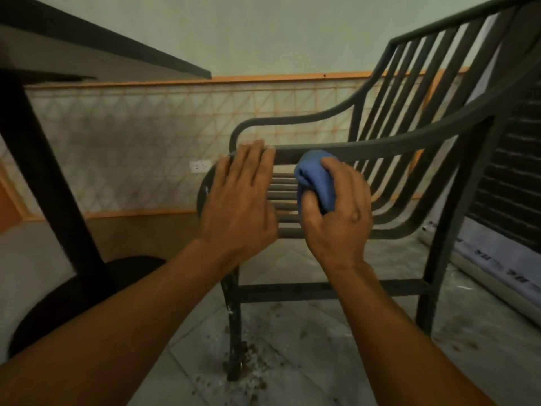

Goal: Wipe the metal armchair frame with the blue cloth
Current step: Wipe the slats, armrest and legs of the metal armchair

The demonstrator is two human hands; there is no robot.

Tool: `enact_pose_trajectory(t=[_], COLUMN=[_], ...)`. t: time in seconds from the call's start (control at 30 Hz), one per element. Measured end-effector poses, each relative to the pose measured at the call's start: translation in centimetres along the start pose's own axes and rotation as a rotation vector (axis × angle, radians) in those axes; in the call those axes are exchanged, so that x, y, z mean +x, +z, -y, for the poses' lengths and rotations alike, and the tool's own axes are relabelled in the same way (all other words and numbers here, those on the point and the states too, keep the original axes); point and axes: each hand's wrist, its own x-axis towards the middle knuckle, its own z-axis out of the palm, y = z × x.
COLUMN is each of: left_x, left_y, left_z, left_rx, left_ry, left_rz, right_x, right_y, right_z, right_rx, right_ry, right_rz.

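The dark metal armchair [409, 142] stands before me, seen from its side, with a slatted seat and back. My right hand [336, 218] grips a bunched blue cloth [314, 178] and presses it against the near armrest rail. My left hand [240, 197] lies flat on the front curve of that same armrest, fingers together and extended, just left of the cloth. It holds nothing.
A dark table [96, 45] with a slanted leg and a round black base [87, 294] stands to the left. A patterned tiled wall runs behind. The tiled floor under the chair's front leg [234, 332] is strewn with brown debris. Printed sheeting lies at the right.
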Motion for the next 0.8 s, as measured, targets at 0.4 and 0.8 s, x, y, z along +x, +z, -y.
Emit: enact_pose_trajectory(t=[0.4, 0.8], left_x=[-0.3, -0.5], left_y=[-3.3, -3.8], left_z=[10.5, 12.1], left_rx=[-0.382, -0.906], left_ry=[0.075, -0.104], left_rz=[-0.002, 0.085], right_x=[-0.6, -6.5], right_y=[7.2, 9.9], right_z=[6.8, 8.3], right_rx=[0.033, -0.159], right_ry=[-0.209, -0.374], right_rz=[-0.012, 0.258])
